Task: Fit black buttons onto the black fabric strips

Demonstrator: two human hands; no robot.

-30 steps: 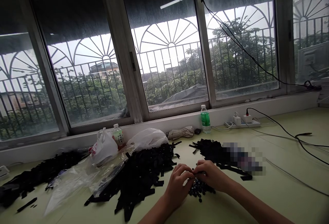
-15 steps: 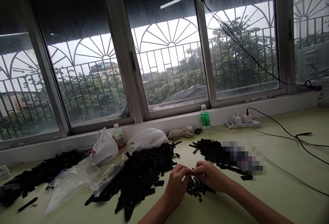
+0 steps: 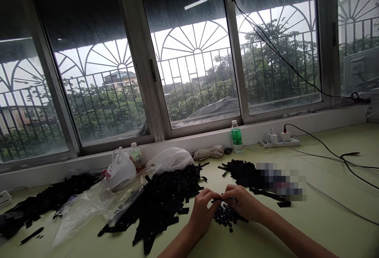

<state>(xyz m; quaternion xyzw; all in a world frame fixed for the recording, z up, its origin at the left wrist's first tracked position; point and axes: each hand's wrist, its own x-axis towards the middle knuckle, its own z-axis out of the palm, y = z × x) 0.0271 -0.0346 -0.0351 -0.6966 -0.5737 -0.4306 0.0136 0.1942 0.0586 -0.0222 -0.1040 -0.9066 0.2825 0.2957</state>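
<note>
My left hand (image 3: pixel 203 207) and my right hand (image 3: pixel 240 202) meet fingertip to fingertip above the table. Pinched between them is a short black fabric strip (image 3: pixel 217 200), mostly covered by the fingers. Directly below lies a small pile of dark round buttons (image 3: pixel 225 215), partly hidden by my right hand. A big heap of black fabric strips (image 3: pixel 166 195) spreads to the left of my left hand. Beyond my right hand is a smaller heap of black strips (image 3: pixel 241 171).
Clear plastic sheeting (image 3: pixel 85 210) and a white bag (image 3: pixel 121 169) lie at the left, near a drink bottle (image 3: pixel 136 157). A green-labelled bottle (image 3: pixel 236 137) stands by the windowsill. A power strip (image 3: pixel 280 143) and black cables (image 3: pixel 322 147) occupy the right. More black strips (image 3: pixel 59 193) lie far left.
My left fingers have shifted slightly, and more of the black strip shows between the hands. Both hands stay over the button pile; nothing else has visibly moved.
</note>
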